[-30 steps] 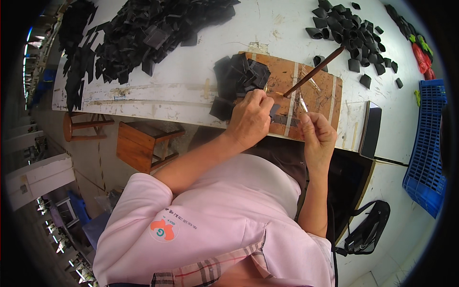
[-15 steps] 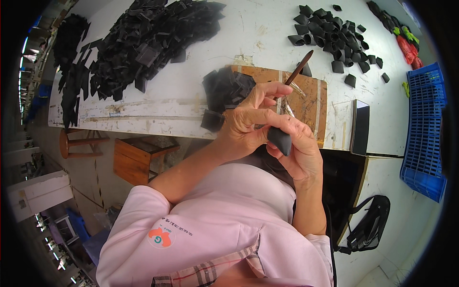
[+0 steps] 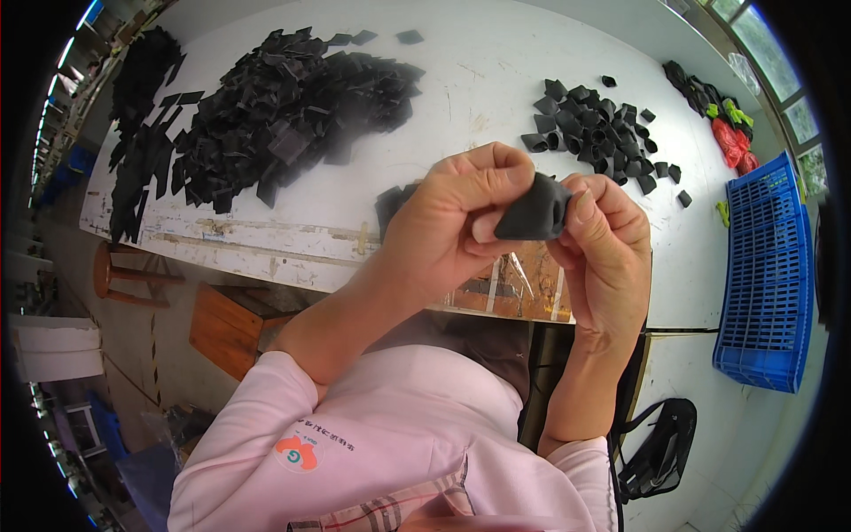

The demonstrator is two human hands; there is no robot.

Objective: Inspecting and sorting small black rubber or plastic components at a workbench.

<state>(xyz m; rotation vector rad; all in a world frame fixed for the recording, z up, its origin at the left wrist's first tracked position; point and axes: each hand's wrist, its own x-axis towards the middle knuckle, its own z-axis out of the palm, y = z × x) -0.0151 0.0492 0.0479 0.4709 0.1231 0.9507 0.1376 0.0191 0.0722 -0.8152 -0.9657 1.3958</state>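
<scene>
Between both hands, above the table's front edge, is a soft black hollow piece [image 3: 529,215] with a pointed left end and an opening at its right. My left hand [image 3: 465,199] pinches it between thumb and fingers, with its closed fingers behind it. With its thumb at the opening, my right hand [image 3: 610,235] grips the other end. Below the hands lies a worn brown board [image 3: 541,277], partly covered. A few black pieces [image 3: 388,206] show beside my left wrist; the rest of that stack is hidden by the hand.
A large heap of flat black pieces [image 3: 292,124] covers the table's left, beside black strips [image 3: 146,160]. Hollow black pieces [image 3: 594,129] cluster at the far right. A blue crate [image 3: 753,371] stands right, near a red plastic bag [image 3: 725,142]. A wooden stool [image 3: 226,332] stands below left.
Both hands have moved up, with the right now farther right. The black piece has turned from pointing down to lying sideways, gripped at both ends. The brown pointed stick is no longer visible.
</scene>
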